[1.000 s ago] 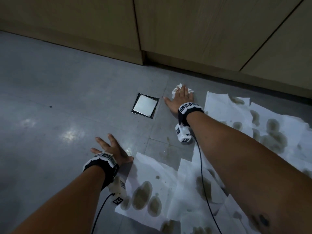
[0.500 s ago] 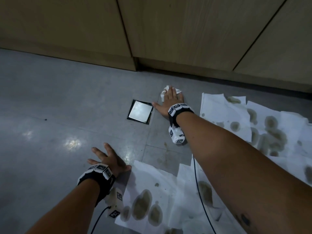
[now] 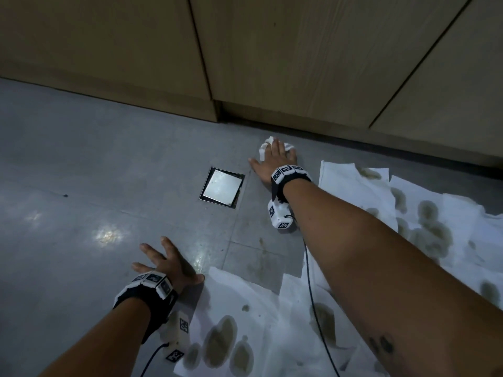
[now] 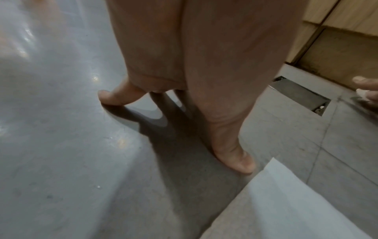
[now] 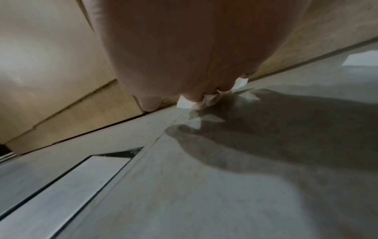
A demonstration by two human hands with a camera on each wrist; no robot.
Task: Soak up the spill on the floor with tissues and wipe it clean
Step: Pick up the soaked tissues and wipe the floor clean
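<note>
White tissues (image 3: 362, 191) lie stained over most of the spill while my flat right hand (image 3: 275, 161) presses a wad (image 3: 265, 148) near the cabinet, left hand (image 3: 168, 265) spread bare on the floor (image 3: 81, 164); gathering remains.

White tissues (image 3: 353, 186) blotched brown; grey floor (image 3: 81, 172); tan wood-grain cabinets (image 3: 299, 50); silver drain cover (image 3: 223, 187).
</note>
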